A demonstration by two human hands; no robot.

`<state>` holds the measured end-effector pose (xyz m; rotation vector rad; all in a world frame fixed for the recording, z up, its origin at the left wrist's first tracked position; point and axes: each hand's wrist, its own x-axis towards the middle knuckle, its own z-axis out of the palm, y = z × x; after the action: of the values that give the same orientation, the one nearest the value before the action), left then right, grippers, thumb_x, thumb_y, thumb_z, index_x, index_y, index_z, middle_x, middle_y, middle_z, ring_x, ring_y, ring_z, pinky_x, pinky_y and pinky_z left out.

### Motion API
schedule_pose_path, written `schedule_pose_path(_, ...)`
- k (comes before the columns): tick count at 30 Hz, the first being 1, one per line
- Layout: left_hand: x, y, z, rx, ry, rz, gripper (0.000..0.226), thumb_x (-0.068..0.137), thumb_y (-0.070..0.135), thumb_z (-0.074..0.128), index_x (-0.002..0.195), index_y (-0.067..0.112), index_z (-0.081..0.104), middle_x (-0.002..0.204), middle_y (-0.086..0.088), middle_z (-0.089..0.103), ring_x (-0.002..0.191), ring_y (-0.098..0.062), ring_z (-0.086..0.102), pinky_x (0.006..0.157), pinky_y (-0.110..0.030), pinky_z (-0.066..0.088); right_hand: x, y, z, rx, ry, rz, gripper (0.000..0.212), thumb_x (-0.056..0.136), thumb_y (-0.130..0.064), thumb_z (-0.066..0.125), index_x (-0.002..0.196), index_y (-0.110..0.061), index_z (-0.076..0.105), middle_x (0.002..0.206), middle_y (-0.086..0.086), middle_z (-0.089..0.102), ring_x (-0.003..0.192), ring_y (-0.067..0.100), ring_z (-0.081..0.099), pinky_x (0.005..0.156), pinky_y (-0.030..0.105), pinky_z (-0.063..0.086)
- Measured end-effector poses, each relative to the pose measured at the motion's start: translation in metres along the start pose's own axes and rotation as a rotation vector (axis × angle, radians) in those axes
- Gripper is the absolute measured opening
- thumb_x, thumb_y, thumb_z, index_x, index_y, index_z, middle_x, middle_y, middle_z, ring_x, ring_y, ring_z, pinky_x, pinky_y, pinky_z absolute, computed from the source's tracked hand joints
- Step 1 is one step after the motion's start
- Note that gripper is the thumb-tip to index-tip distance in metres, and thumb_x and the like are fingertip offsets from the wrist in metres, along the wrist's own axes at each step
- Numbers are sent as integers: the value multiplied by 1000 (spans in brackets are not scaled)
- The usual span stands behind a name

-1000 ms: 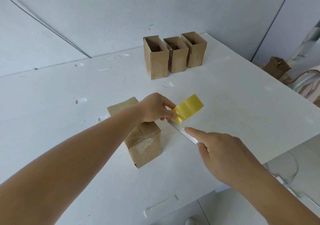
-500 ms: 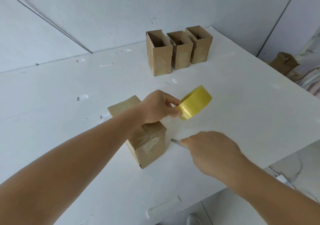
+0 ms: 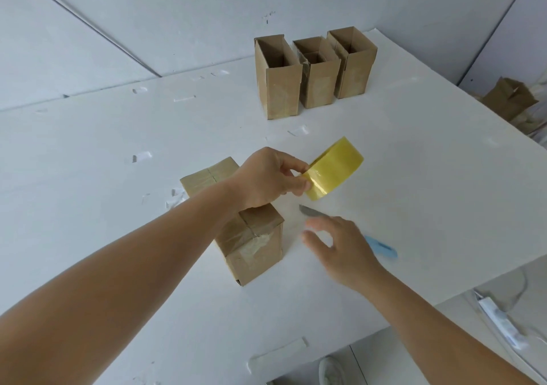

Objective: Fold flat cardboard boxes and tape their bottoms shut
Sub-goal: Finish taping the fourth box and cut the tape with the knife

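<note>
Bright, even light; soft shadows; edges perhaps distorted.

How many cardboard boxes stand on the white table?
4. Three open boxes in a row at the far edge: left, middle, right. One taped box near, partly behind the left arm. Another box lies off the table, right.

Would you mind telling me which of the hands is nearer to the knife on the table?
The right. The right hand hovers open directly over the knife, hiding its middle. The left hand is farther back, above the taped box, holding the tape roll.
</note>
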<state>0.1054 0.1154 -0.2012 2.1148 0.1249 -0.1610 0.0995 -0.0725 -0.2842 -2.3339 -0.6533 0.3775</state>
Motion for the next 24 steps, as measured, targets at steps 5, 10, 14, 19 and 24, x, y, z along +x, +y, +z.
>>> schedule_pose_path(5, -1, 3, 0, 10, 13, -2, 13, 83, 26, 73, 89, 36, 74, 63, 11, 68, 65, -3, 56, 69, -22, 48, 5, -53, 11, 860, -80, 242, 48, 63, -71, 58, 88, -30, 62, 76, -24, 63, 83, -6, 59, 76, 11, 44)
schedule_pose_path(10, -5, 2, 0, -6, 31, -13, 15, 81, 24, 74, 85, 38, 73, 59, 14, 67, 58, 4, 55, 59, -9, 43, 15, -70, 23, 1179, 19, 435, 26, 82, -39, 69, 86, -13, 65, 91, 6, 68, 90, 18, 61, 91, 33, 45)
schedule_pose_path(14, -4, 1, 4, -75, 94, -6, 13, 82, 22, 74, 86, 34, 74, 60, 13, 67, 58, 0, 53, 59, -11, 43, 16, -71, 31, 1221, 104, 450, 23, 86, -30, 67, 70, -15, 59, 69, 0, 62, 74, 15, 56, 72, 27, 45)
schedule_pose_path(19, -6, 3, 4, -223, 194, 49, 14, 84, 15, 72, 95, 24, 73, 67, 5, 68, 68, -6, 58, 68, -17, 49, 17, -69, 33, 1227, 125, 468, 24, 86, -30, 66, 72, -13, 57, 72, 4, 60, 71, 16, 55, 71, 28, 45)
schedule_pose_path(24, -20, 5, -6, -371, 359, 153, 18, 85, 8, 70, 98, 19, 73, 67, 0, 67, 65, -10, 57, 69, -20, 49, 17, -66, 36, 1176, 141, 433, 30, 81, -30, 68, 62, -16, 49, 48, -11, 48, 46, 3, 46, 46, 11, 40)
